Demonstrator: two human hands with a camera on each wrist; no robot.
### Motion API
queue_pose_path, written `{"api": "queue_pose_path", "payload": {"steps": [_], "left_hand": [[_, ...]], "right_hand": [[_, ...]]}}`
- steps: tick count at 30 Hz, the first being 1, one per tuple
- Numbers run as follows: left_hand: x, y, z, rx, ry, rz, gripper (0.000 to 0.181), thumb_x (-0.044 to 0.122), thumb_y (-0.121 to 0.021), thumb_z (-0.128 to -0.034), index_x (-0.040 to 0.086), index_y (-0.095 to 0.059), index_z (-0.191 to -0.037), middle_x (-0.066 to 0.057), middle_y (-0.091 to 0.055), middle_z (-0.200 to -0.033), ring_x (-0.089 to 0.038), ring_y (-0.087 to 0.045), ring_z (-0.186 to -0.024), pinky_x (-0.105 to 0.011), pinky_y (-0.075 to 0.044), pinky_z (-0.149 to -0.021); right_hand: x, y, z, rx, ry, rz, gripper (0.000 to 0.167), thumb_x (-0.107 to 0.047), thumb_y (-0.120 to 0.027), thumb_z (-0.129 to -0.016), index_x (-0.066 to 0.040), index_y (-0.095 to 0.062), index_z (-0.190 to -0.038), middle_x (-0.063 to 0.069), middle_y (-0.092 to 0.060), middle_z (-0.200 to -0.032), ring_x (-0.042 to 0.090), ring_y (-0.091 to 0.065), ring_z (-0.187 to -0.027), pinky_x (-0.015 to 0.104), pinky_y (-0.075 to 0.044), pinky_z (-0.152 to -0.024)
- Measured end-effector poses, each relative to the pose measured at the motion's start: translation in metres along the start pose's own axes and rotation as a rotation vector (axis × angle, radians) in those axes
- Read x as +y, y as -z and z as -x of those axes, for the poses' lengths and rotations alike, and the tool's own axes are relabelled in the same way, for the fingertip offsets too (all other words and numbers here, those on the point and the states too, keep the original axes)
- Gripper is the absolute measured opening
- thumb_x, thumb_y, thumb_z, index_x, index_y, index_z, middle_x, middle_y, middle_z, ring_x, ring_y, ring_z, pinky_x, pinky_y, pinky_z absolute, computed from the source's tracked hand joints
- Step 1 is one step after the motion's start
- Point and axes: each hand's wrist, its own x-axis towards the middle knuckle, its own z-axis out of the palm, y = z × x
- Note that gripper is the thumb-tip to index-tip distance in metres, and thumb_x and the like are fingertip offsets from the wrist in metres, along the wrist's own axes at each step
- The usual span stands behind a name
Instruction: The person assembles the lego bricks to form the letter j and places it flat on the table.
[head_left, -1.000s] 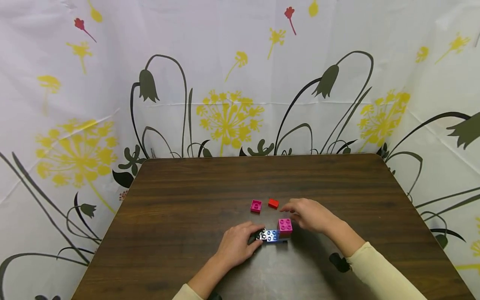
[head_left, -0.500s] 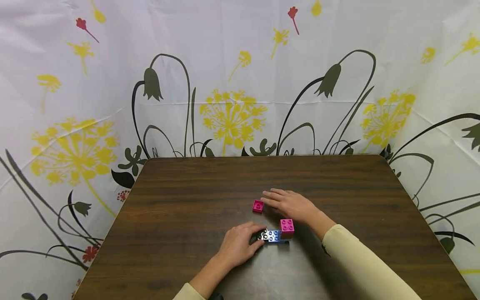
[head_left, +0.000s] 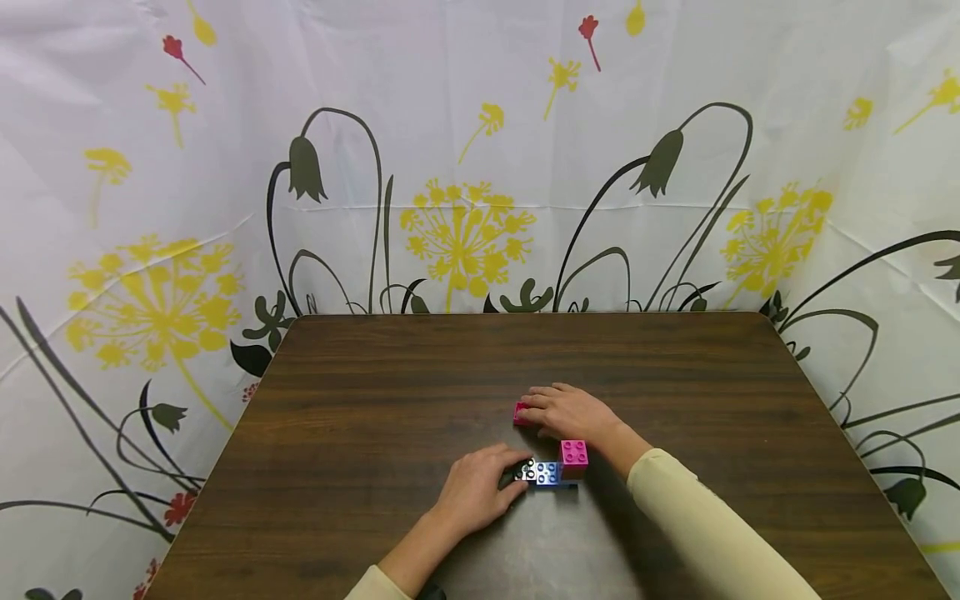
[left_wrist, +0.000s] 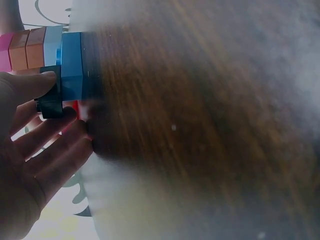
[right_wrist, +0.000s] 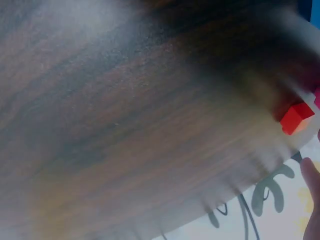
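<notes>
Head view: the right hand covers most of the pink brick, obscuring its grip; the left hand hides the 9-o'clock end of the brick row. Left wrist view: the row's pink end block is cropped at 10 o'clock; fingers mask a red patch; the tabletop is blurred. Right wrist view: the frame cuts a blue piece at 2 o'clock, the pink brick at 3.

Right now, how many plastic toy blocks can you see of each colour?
Pink square plastic blocks: 2 (tower top, loose one)
Orange-brown plastic blocks: 2 (upper, lower)
Red rectangular plastic block: 1
Light blue plastic block: 1
Blue plastic base block: 1
Near-black plastic block: 1
Total in view: 8
</notes>
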Motion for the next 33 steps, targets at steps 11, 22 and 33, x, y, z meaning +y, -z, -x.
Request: {"api": "queue_pose_path", "payload": {"steps": [11, 22, 33], "left_hand": [[-0.001, -0.002, -0.001, 0.017, -0.006, 0.004, 0.038, 0.031, -0.078, -0.0838, 0.025, -0.071, -0.121, 0.011, -0.066, -0.097, -0.010, -0.063, -0.086, -0.035, -0.051, -0.068], [-0.001, -0.002, 0.000, 0.015, 0.003, 0.009, 0.036, 0.031, -0.078, -0.0840, 0.025, -0.072, -0.119, 0.012, -0.066, -0.097, -0.010, -0.064, -0.087, -0.034, -0.051, -0.068], [-0.001, -0.002, -0.001, 0.013, 0.004, 0.015, 0.037, 0.031, -0.078, -0.0840, 0.025, -0.071, -0.120, 0.012, -0.067, -0.099, -0.012, -0.065, -0.089, -0.036, -0.051, -0.069]], "right_hand": [[-0.001, -0.005, 0.004, 0.127, -0.092, -0.090, 0.020, -0.023, -0.074, -0.088, -0.017, -0.063, -0.104, -0.003, -0.067, -0.100, 0.017, -0.063, -0.100, 0.040, -0.046, -0.095], [0.003, 0.006, 0.023, 0.221, -0.270, -0.273, 0.040, -0.014, -0.074, -0.087, -0.010, -0.064, -0.126, 0.001, -0.057, -0.111, 0.018, -0.061, -0.092, 0.036, -0.052, -0.082], [0.000, 0.021, 0.059, 0.237, -0.461, -0.489, 0.042, -0.006, -0.073, -0.082, -0.009, -0.065, -0.123, 0.000, -0.046, -0.113, 0.012, -0.055, -0.088, 0.031, -0.053, -0.077]]}}
